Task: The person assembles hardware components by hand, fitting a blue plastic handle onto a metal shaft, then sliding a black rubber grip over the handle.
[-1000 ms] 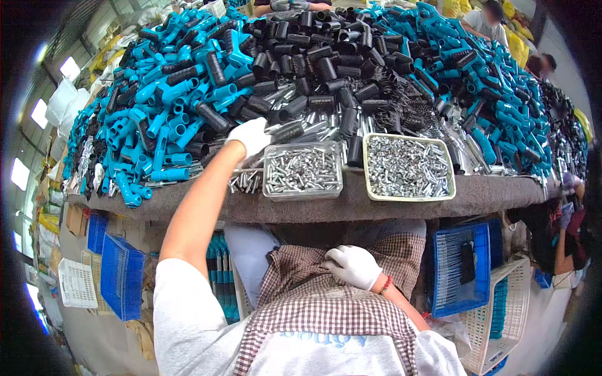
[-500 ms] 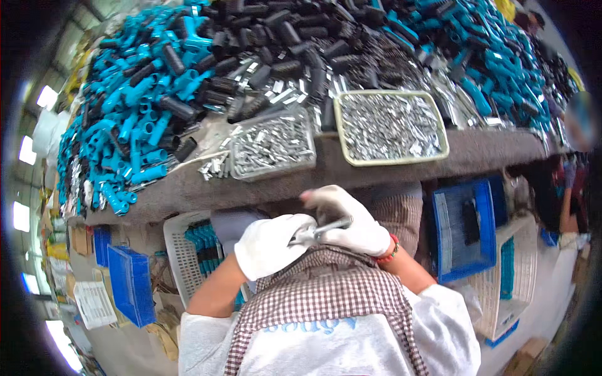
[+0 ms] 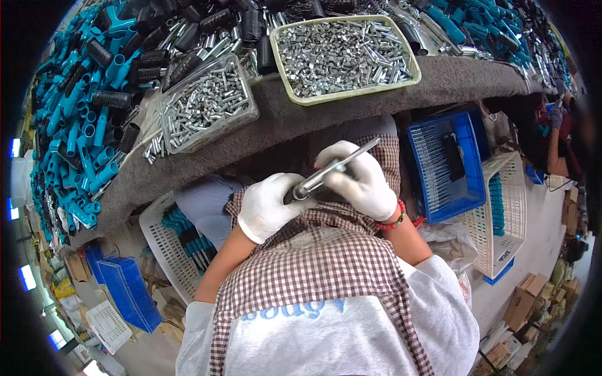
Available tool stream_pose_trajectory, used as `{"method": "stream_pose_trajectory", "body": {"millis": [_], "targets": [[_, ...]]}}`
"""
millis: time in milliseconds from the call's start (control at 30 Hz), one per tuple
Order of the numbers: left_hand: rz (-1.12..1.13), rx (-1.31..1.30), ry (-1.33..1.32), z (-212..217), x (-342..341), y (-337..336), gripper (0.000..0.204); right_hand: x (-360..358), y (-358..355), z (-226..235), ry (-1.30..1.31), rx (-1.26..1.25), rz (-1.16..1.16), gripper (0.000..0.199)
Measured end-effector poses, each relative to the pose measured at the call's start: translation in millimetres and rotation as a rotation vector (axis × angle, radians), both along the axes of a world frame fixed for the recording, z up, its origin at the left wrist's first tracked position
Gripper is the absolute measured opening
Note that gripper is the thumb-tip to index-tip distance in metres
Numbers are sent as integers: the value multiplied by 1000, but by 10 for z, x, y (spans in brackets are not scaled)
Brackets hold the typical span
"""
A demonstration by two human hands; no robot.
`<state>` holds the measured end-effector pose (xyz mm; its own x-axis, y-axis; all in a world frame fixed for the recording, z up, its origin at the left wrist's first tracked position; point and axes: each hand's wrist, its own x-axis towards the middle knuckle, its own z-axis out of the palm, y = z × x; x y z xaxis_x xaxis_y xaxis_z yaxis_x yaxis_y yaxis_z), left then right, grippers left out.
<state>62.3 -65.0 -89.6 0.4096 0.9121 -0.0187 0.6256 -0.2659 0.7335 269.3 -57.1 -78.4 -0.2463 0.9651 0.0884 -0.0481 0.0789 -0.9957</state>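
My left hand (image 3: pixel 268 205), in a white glove, is closed round the lower end of a shiny metal rod (image 3: pixel 323 174), where a round, ring-like mouth shows. My right hand (image 3: pixel 362 183), gloved too, has its fingers closed on the rod's middle, and the far end sticks out up and to the right. Whether the rod is one piece or two fitted together I cannot tell. Both hands are above my checked apron (image 3: pixel 307 263), just short of the cloth-covered table edge (image 3: pixel 282 135).
On the table are a clear tub (image 3: pixel 207 103) and a cream tray (image 3: pixel 351 94) of small metal pins, with heaps of teal handles (image 3: pixel 81 138) and black sleeves. A white crate (image 3: pixel 157 235) stands left below; a blue crate (image 3: pixel 448 166) stands right. A co-worker's arm (image 3: pixel 555 144) shows far right.
The view has shifted, so the table sits higher and further left. The metal rod, mostly hidden between my hands before, now shows at length, slanting up to the right.
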Motion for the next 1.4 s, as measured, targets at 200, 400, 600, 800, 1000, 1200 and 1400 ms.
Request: {"method": "stream_pose_trajectory", "body": {"millis": [200,400,600,800,1000,1200,1400], "targets": [[-40,210,33,-175,-32,-50,29,-189,-3,-71,-558,505,196,31],[-56,155,279,-302,-130,-87,26,-185,-38,-220,-428,547,1,28],[-120,166,232,-313,-24,17,28,-137,-66,-372,-281,481,-81,21],[-168,111,397,-218,68,54,33,-95,-57,-475,-601,342,214,28],[112,58,1,-185,24,59,39,181,-90,-524,-419,261,-94,56],[431,-375,-853,-196,50,-8,49,253,-180,-771,-153,5,102,42],[196,-712,-547,-184,15,81,32,380,-236,-598,15,-203,-61,27]]}}
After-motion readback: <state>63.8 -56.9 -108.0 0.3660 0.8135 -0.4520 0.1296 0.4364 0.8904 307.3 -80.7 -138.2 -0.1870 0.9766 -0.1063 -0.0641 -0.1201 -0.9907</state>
